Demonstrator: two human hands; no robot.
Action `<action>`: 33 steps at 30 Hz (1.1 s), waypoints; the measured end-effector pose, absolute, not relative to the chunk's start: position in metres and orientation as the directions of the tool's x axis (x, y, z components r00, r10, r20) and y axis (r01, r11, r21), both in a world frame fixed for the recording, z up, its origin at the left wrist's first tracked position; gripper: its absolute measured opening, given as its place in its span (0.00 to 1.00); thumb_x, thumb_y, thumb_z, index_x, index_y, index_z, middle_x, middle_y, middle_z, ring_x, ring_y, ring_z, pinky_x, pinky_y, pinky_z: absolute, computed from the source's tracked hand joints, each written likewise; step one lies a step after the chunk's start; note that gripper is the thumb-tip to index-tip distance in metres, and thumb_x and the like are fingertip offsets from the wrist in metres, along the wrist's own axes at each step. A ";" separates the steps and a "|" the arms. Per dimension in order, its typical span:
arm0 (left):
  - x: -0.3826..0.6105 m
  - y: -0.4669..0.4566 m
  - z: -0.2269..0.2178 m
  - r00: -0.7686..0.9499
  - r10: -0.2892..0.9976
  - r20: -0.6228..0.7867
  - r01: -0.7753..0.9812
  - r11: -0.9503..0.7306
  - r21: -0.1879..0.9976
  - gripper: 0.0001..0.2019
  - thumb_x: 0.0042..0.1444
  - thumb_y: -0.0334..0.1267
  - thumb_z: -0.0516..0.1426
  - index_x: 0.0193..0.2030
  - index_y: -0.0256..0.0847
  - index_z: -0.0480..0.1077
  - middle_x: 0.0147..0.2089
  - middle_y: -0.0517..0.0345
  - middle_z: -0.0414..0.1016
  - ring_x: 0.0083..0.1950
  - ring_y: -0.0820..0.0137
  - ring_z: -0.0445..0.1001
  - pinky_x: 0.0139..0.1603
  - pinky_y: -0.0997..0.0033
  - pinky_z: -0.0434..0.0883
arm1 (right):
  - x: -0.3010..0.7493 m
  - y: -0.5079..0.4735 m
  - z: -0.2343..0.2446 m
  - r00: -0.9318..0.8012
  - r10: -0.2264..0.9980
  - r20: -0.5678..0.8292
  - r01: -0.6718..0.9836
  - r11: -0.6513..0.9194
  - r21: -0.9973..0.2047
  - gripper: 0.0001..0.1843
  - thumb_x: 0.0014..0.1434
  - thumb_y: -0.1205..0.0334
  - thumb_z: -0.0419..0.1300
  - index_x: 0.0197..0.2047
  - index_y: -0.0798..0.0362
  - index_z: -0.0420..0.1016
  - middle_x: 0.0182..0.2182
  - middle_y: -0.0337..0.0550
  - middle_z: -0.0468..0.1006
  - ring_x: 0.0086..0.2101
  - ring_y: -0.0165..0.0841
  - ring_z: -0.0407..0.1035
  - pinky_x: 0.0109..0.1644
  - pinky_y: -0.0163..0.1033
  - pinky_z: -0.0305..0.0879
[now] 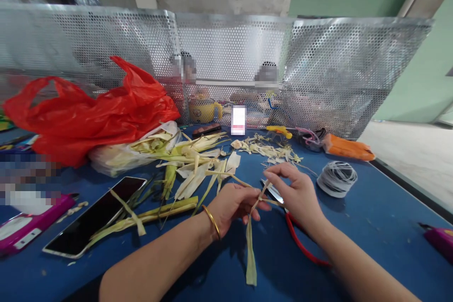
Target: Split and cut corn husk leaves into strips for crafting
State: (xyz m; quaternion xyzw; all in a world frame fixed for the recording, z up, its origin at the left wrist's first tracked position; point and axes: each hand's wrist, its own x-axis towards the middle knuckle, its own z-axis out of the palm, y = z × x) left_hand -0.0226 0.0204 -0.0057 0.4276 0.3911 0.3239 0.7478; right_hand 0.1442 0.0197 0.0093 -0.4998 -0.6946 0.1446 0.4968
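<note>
Between my two hands, above the blue table (283,264), is a corn husk strip (251,257) with a small knot or crossing near its top. My left hand (235,205), with a gold bangle at the wrist, pinches it at the crossing. Thumb and forefinger of my right hand (295,191) grip the upper end of the same strip. One tail hangs down toward me, and thinner ends stick out to either side. Red-handled scissors (300,245) lie under my right hand, their blades partly hidden by it.
Loose corn husks (193,177) and shredded bits (269,148) lie beyond my hands. A phone (102,212) and red plastic bag (106,113) are left. A grey string ball (337,179) and orange packet (348,147) sit right. A perforated metal screen (230,49) stands behind.
</note>
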 end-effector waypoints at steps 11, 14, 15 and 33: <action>-0.026 0.036 -0.009 0.259 0.928 -0.267 -0.485 0.364 0.795 0.10 0.41 0.31 0.66 0.34 0.33 0.78 0.35 0.49 0.79 0.24 0.79 0.70 0.17 0.83 0.56 | 0.135 0.010 0.002 -0.791 0.457 0.406 0.564 0.802 0.196 0.15 0.63 0.72 0.49 0.49 0.53 0.71 0.39 0.47 0.74 0.38 0.35 0.67 0.41 0.41 0.62; -0.026 0.035 -0.007 0.253 0.926 -0.280 -0.474 0.371 0.799 0.08 0.42 0.30 0.65 0.33 0.33 0.78 0.37 0.46 0.80 0.26 0.77 0.72 0.16 0.83 0.54 | 0.133 0.012 -0.005 -0.817 0.441 0.372 0.559 0.765 0.321 0.11 0.63 0.71 0.50 0.44 0.54 0.71 0.37 0.45 0.73 0.36 0.36 0.66 0.42 0.42 0.61; -0.026 0.034 -0.006 0.254 0.926 -0.280 -0.468 0.371 0.802 0.08 0.42 0.30 0.65 0.32 0.33 0.78 0.38 0.45 0.80 0.27 0.77 0.73 0.16 0.83 0.53 | 0.132 0.013 -0.005 -0.822 0.433 0.370 0.555 0.754 0.353 0.10 0.63 0.72 0.50 0.43 0.54 0.70 0.36 0.45 0.73 0.35 0.36 0.66 0.42 0.43 0.60; -0.021 0.029 -0.003 0.139 0.927 -0.347 -0.437 0.372 0.819 0.07 0.44 0.24 0.61 0.32 0.31 0.75 0.31 0.48 0.79 0.28 0.73 0.76 0.15 0.83 0.55 | 0.134 0.007 -0.002 -0.813 0.421 0.402 0.513 0.845 0.154 0.11 0.61 0.72 0.47 0.30 0.53 0.66 0.28 0.43 0.71 0.31 0.34 0.64 0.41 0.42 0.56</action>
